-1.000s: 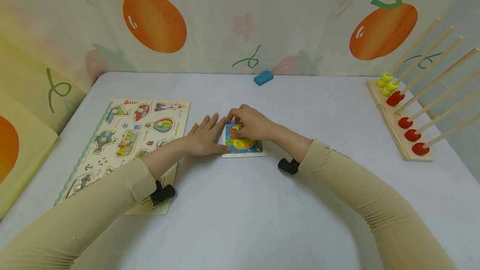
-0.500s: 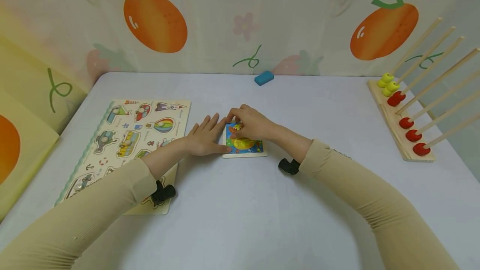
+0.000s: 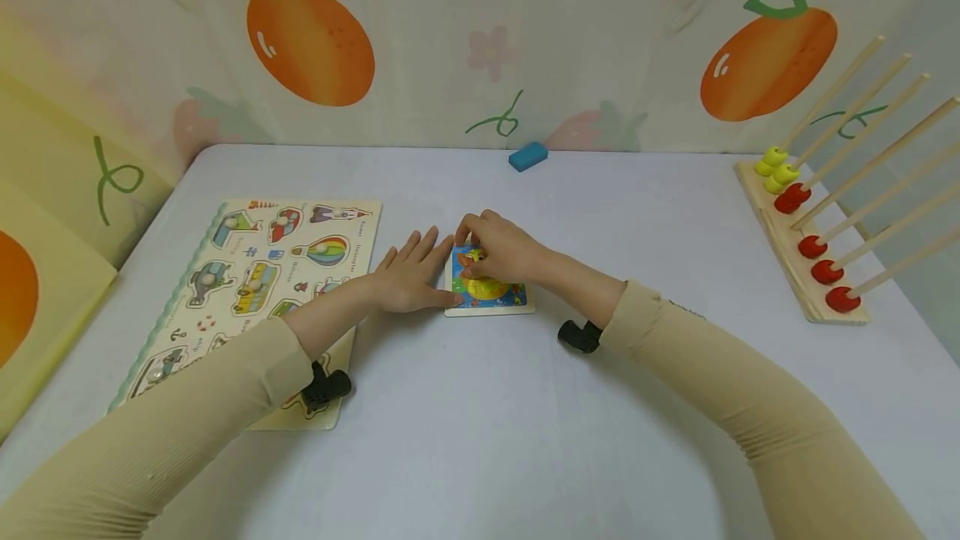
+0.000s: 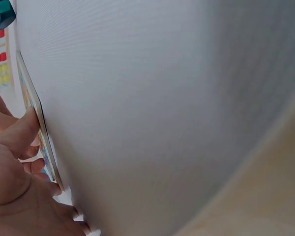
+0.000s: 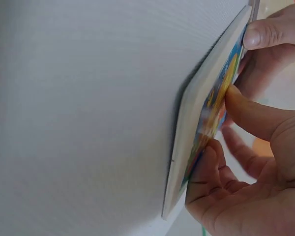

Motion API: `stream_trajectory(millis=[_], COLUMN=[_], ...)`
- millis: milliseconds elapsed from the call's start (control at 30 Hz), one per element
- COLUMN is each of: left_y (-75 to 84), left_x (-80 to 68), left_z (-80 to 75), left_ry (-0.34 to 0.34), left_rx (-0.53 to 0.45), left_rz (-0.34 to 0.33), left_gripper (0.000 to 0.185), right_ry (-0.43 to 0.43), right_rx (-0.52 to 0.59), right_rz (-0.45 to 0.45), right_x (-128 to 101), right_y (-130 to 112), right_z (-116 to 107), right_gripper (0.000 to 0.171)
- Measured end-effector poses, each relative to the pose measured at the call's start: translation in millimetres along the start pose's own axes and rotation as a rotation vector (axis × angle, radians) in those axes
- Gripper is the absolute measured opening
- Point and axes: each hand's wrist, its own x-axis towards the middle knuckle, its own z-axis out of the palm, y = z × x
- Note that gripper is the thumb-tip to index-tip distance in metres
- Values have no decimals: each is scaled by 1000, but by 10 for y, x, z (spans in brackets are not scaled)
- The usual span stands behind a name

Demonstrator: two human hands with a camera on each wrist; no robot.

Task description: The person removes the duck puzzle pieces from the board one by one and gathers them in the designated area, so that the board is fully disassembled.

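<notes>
A small jigsaw puzzle (image 3: 489,302) with a yellow duck on blue lies flat on the table in a pale wooden tray (image 5: 184,118). Spread fingers of my left hand (image 3: 408,280) rest at its left side, the thumb (image 4: 27,129) on the tray's edge. My right hand (image 3: 508,250) is over the upper part of the picture with curled fingers. In the right wrist view its thumb (image 5: 246,110) and bent fingertips (image 5: 206,162) touch the puzzle's face, gripping there. Part of the picture is hidden under this hand.
A large peg puzzle board (image 3: 366,273) with vehicles lies at left, partly under the left arm. A blue block (image 3: 528,157) sits near the back edge. At right stands a wooden rack (image 3: 780,248) with upright rods and red and yellow beads.
The right hand shifts very slightly at the puzzle's upper part. The left hand and the puzzle stay in place.
</notes>
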Motion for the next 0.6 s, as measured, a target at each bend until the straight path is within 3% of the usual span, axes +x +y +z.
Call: stream_trajectory(millis=[133, 600], left_y=[-13, -12], left_x=[9, -5], left_z=[8, 4], left_ry=[1, 0], left_rx=[5, 4], left_rz=[0, 6], left_gripper=[90, 89], right_ry=[-7, -14], right_rx=[13, 11], right_rz=[25, 37], right_x=[10, 17], right_y=[-5, -10], right_z=[-11, 7], right_gripper=[43, 45])
